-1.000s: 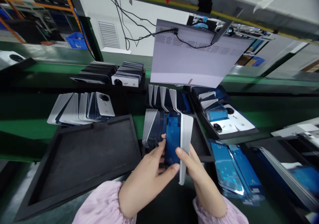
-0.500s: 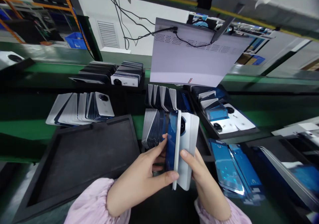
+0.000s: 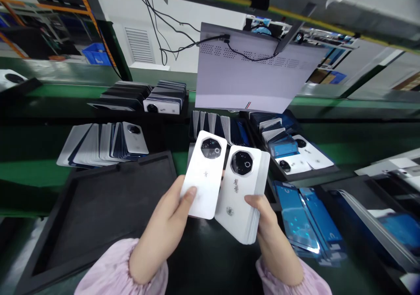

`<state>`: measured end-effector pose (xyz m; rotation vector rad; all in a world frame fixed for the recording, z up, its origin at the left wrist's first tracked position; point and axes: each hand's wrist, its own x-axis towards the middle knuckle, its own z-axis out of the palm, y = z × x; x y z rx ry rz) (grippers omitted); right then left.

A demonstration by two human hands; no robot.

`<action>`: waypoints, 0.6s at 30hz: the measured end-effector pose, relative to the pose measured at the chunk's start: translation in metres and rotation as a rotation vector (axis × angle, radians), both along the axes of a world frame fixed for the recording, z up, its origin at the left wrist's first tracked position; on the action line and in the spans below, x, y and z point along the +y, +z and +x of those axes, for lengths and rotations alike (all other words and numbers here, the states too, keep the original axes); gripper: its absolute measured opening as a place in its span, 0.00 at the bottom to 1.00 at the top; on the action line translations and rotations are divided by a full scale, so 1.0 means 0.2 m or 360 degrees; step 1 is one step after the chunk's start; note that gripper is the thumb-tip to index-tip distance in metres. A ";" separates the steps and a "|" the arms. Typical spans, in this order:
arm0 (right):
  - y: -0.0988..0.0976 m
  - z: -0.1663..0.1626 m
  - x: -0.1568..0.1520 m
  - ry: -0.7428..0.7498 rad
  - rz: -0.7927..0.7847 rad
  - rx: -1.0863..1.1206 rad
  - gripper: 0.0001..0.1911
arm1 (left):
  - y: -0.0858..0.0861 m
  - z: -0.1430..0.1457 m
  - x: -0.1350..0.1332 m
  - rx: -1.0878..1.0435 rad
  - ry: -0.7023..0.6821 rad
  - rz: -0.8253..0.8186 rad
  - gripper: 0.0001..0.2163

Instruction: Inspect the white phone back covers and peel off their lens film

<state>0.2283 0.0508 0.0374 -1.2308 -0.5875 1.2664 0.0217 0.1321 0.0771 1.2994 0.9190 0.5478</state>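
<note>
My left hand (image 3: pixel 166 229) grips a single white phone back cover (image 3: pixel 204 175) with a round black camera ring, face up, thumb on its lower edge. Beside it, my right hand (image 3: pixel 274 231) holds a stack of white back covers (image 3: pixel 241 194) with the same camera ring on top. The single cover overlaps the stack's left edge. Both hands hover above the front of the bench, just over a row of upright covers (image 3: pixel 215 126).
A large empty black tray (image 3: pixel 98 207) lies at the left. Fanned covers (image 3: pixel 101 144) sit behind it. More stacks (image 3: pixel 164 98) stand at the back. Blue-filmed parts (image 3: pixel 305 218) lie at the right. A tilted white panel (image 3: pixel 256 78) hangs above.
The single cover was peeled off the stack by my left hand and turned from its blue inner side to its white outer side. The stack in my right hand also tilted face up.
</note>
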 end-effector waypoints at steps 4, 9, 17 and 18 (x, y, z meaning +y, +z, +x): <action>0.00 -0.02 0.00 -0.0076 -0.0009 0.0028 0.39 | -0.07 0.12 -0.03 -0.0136 -0.0144 -0.0099 0.14; 0.02 -0.07 -0.02 -0.0023 -0.0008 0.0047 0.49 | -0.16 0.26 -0.14 -0.0083 -0.0254 -0.0099 0.15; -0.03 0.07 0.10 -0.0337 -0.0083 -0.0393 0.18 | -0.16 0.25 -0.14 0.0384 -0.0484 0.0247 0.29; -0.05 0.10 0.14 -0.0371 -0.0113 -0.0466 0.19 | -0.16 0.25 -0.14 0.0448 -0.0516 0.0300 0.28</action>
